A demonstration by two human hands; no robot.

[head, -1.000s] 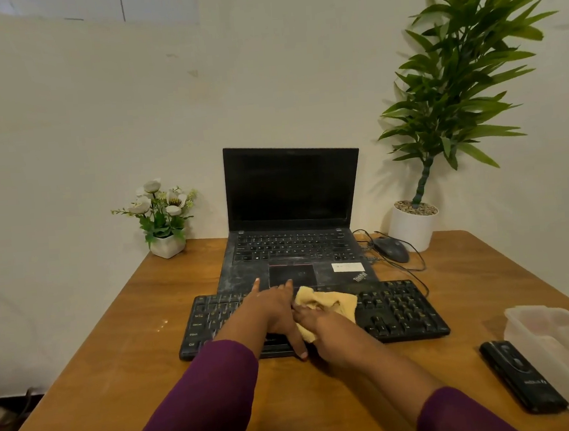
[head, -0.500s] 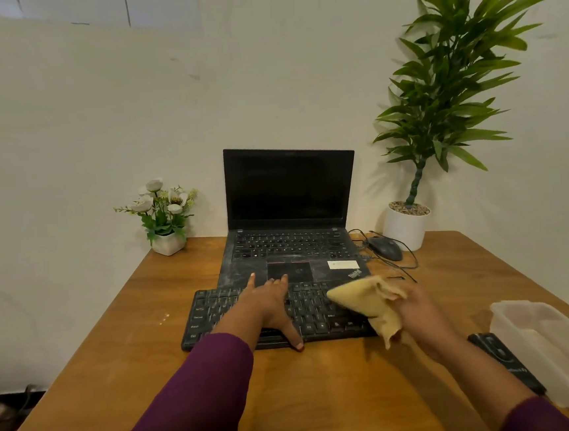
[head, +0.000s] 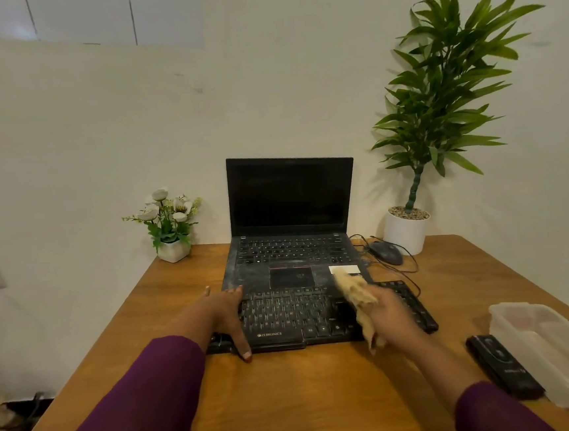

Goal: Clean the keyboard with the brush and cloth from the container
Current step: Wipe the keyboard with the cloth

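1. Wooden desk (head: pixel 292 403) fills the lower frame; keyboard (head: pixel 285 315) sits center.
2. My left hand (head: pixel 221 315) lies flat, fingers loose, pinning its left end steady.
3. My right hand (head: pixel 388 313) clutches the cloth (head: pixel 355 295), bunched for wiping right-side keys.

Black keyboard (head: pixel 285 315) flat near desk's front-centre; crumpled tan cloth (head: pixel 357 298) held above its right half; translucent container (head: pixel 545 340) at desk's right edge.
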